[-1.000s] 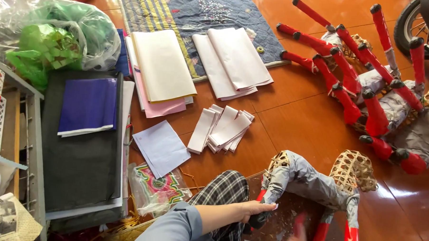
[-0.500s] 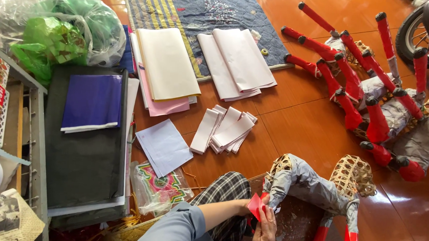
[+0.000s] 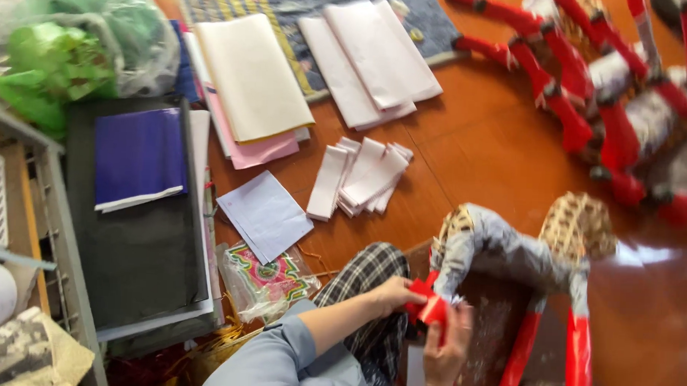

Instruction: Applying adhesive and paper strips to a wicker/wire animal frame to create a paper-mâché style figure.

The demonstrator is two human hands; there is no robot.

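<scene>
I sit on an orange tiled floor with a paper-covered animal frame [image 3: 509, 252] in front of me. It has a grey body, woven bamboo ends and red legs. My left hand [image 3: 392, 294], on a grey-blue sleeved arm, pinches a small piece of red paper [image 3: 432, 307] at the frame's near front leg. My right hand [image 3: 446, 355] comes up from below and grips the same red piece from the other side. My checked trouser leg [image 3: 363, 274] lies under the left arm.
On the floor lie folded white strips [image 3: 359, 178], a pale sheet [image 3: 265, 213], cream sheets [image 3: 249, 75], white sheets [image 3: 371, 57] and a patterned packet [image 3: 268, 278]. Blue paper [image 3: 139, 155] rests on a dark board. A green bag [image 3: 67, 54] sits far left, and more red-legged figures [image 3: 613, 96] stand upper right.
My right hand has come up to the red paper, and both hands now hold it at the frame's front leg. The view has moved slightly closer.
</scene>
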